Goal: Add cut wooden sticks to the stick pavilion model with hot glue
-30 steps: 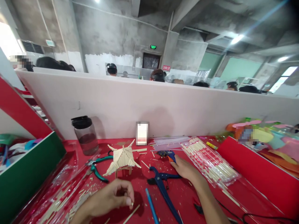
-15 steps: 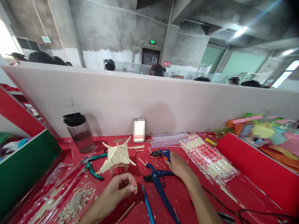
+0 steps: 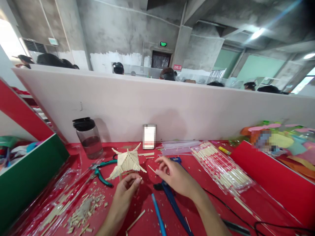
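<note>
A small pavilion-like model of pale wooden sticks (image 3: 128,161) stands on the red table, its roof corners flaring outward. Just in front of it, my left hand (image 3: 128,188) pinches a tiny pale piece of wood between thumb and finger. My right hand (image 3: 172,172) is above the table to the right of the model, fingers curled and apart, near a thin stick (image 3: 152,168). Behind that hand shows part of a blue glue gun (image 3: 176,160). Blue-handled cutters (image 3: 176,208) lie partly under my right hand, with a blue pen-like rod (image 3: 158,214) beside them.
Green-handled pliers (image 3: 103,178) and wood scraps (image 3: 85,209) lie left. A bottle (image 3: 90,141) stands behind, near a bright upright screen (image 3: 149,136). Bagged sticks (image 3: 221,164) lie right; a green-sided box (image 3: 34,183) and a red-sided box (image 3: 273,183) flank the table. A black cable crosses the right.
My right hand has let go of the glue gun and moved left, nearer the model. My left hand still pinches its small piece. The view has shifted slightly.
</note>
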`<state>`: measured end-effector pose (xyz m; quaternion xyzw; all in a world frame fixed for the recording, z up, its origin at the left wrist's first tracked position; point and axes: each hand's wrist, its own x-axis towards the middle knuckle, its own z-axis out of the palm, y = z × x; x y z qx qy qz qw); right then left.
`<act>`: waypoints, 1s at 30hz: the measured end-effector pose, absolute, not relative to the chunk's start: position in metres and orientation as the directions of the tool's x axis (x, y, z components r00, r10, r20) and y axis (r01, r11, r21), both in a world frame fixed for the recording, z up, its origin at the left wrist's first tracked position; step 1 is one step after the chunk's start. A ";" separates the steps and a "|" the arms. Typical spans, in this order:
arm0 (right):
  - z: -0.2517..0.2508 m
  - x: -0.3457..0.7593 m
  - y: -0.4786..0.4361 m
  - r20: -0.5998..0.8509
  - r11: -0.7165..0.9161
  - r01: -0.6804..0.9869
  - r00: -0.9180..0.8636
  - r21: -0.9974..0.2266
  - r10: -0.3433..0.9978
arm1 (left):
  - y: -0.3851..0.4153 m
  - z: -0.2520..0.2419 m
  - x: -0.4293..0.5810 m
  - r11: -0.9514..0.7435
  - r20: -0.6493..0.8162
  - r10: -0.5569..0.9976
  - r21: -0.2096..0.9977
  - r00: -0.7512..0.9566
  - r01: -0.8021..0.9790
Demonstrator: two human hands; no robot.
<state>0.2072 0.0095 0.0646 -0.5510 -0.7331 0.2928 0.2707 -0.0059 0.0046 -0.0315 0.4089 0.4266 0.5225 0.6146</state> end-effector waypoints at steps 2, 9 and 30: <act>0.066 0.190 0.005 0.114 0.287 0.559 -0.323 -0.778 0.939 | 0.003 -0.030 -0.004 0.115 -0.101 0.993 0.946 0.060 -0.304; 0.054 0.156 0.001 0.266 0.367 0.536 -0.259 -0.761 0.929 | 0.000 -0.025 0.002 0.037 -0.057 0.997 0.949 -0.056 -0.312; 0.050 0.148 -0.004 0.253 0.320 0.557 -0.197 -0.767 0.947 | -0.006 -0.019 0.021 -0.007 -0.075 0.980 0.912 -0.185 -0.410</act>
